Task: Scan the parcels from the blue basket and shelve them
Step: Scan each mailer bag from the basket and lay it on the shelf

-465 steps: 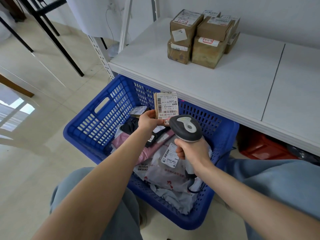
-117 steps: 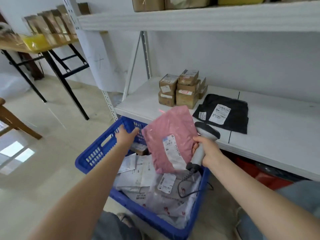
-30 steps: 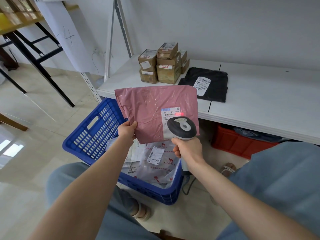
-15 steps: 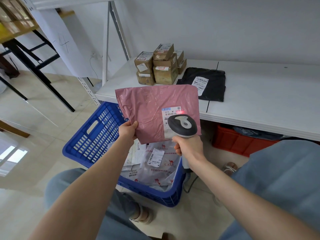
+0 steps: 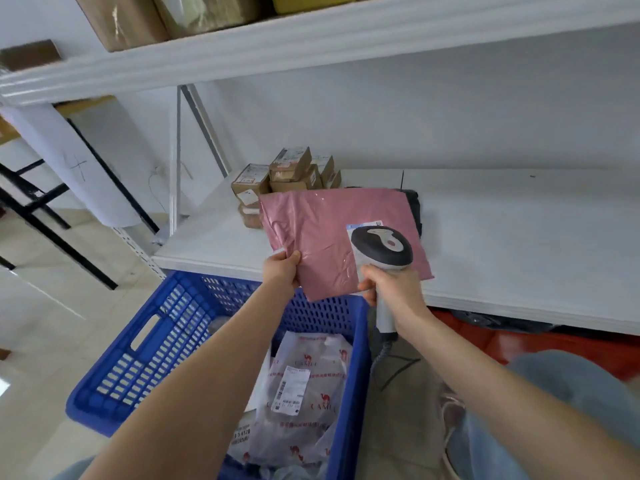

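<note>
My left hand (image 5: 282, 270) pinches the lower left edge of a pink plastic parcel (image 5: 322, 233) and holds it above the front edge of the white lower shelf (image 5: 519, 237). My right hand (image 5: 394, 289) grips the handle of a grey and black barcode scanner (image 5: 382, 247), whose head covers most of the parcel's white label. Below my arms stands the blue basket (image 5: 152, 344) with grey bagged parcels (image 5: 304, 386) inside. A black parcel (image 5: 415, 209) on the shelf is mostly hidden behind the pink one.
Several small brown boxes (image 5: 287, 174) are stacked at the shelf's back left. An upper shelf (image 5: 311, 39) carries cartons. A red crate (image 5: 519, 344) sits under the lower shelf. The shelf's right part is bare. A black-legged table (image 5: 52, 202) stands at left.
The pink parcel and scanner have moved up and forward over the shelf edge. The red scan light on the label is gone. My view has tilted up, showing the upper shelf.
</note>
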